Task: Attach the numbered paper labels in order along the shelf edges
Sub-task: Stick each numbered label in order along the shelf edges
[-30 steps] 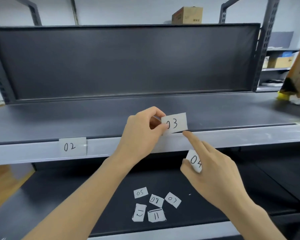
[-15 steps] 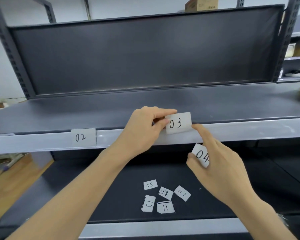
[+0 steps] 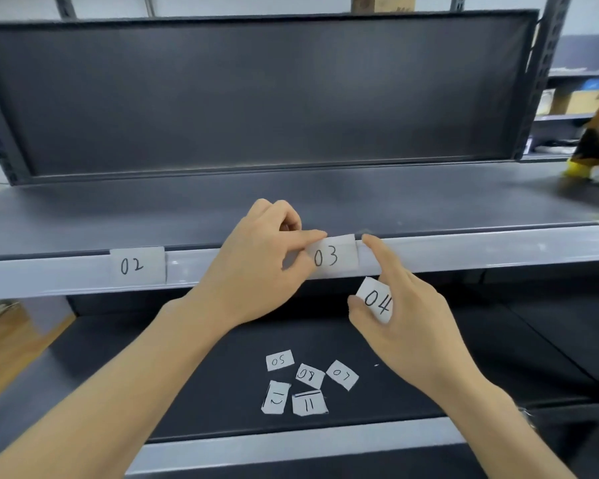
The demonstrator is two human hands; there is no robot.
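The left hand [image 3: 256, 261] pinches the 03 label [image 3: 336, 255] against the pale shelf edge [image 3: 481, 248], to the right of the fixed 02 label [image 3: 136, 265]. The right hand [image 3: 412, 319] touches that label's right edge with its forefinger while its grip holds the 04 label [image 3: 376, 300]. Five loose labels [image 3: 306, 383] lie on the lower shelf [image 3: 194, 385].

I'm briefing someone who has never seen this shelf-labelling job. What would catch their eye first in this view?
First, the two hands at the middle of the pale shelf edge: the left hand presses the 03 label onto the strip while the right hand steadies its corner and holds the 04 label. To the left, the 02 label is already on the strip. Below, loose labels lie scattered on the dark lower shelf.
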